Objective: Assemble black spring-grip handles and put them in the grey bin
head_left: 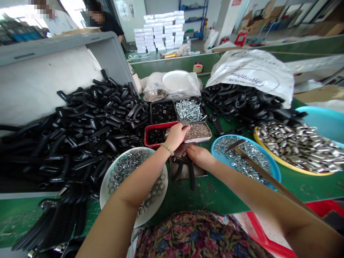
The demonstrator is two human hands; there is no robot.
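My left hand (176, 137), with a beaded bracelet on its wrist, reaches over the join of a red tray (146, 139) and a white tray of small brass-coloured parts (199, 131). Its fingers look pinched together, with grey at the tips; what they hold is hidden. Nearer to me, my right hand (199, 156) is closed at the top of a black plastic handle (191, 175) with two curved arms. A small coppery piece (184, 154) shows beside its fingertips. Underneath lies a dark flat plate (200, 172).
Black handles (107, 118) heap at left, beside a bowl of metal rings (126, 168). Screws (189, 110) stand behind the trays. At right are a blue basin of nuts (252, 161), with a hammer (258, 168) across it, and a yellow basin of metal sleeves (301, 150).
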